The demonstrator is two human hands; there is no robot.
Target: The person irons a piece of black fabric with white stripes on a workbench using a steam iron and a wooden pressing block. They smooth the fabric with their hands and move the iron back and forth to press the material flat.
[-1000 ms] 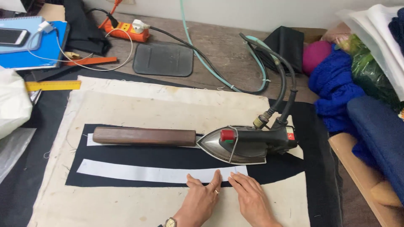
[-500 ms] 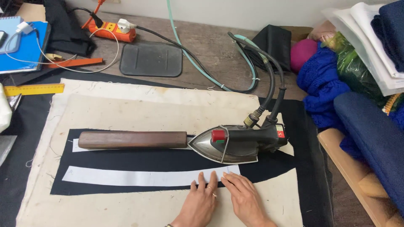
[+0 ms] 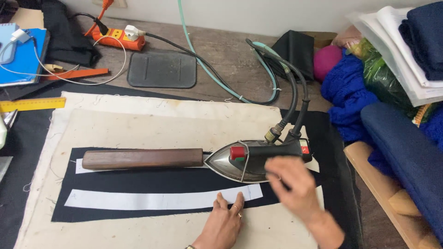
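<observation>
Here the left hand (image 3: 225, 221) lies flat on the work, palm down, fingers pressed together and pointing toward twelve o'clock, their tips resting on the lower edge of a long white strip (image 3: 161, 199) that lies across a piece of black fabric (image 3: 152, 177). The right hand (image 3: 293, 184) hovers at about two o'clock from the left one, blurred, fingers loosely spread and curled — just at the handle of the steam iron (image 3: 258, 160), though whether it touches the handle cannot be told. It grips nothing that shows.

The iron sits on the black fabric with its pointed nose aimed toward nine o'clock, its nose against the end of a wooden block (image 3: 143, 158) that stretches on in that direction over a second white strip. Two hoses (image 3: 295, 101) rise from the iron's back end and loop toward twelve o'clock. Under everything lies a cream pressing cloth (image 3: 152, 124).

At eleven o'clock, well apart, a dark mat (image 3: 161, 69) lies on the wooden table, with an orange power strip (image 3: 117, 39) beyond it. A yellow ruler (image 3: 32, 104) lies at nine o'clock — blue cloth (image 3: 346, 97) is piled at two.
</observation>
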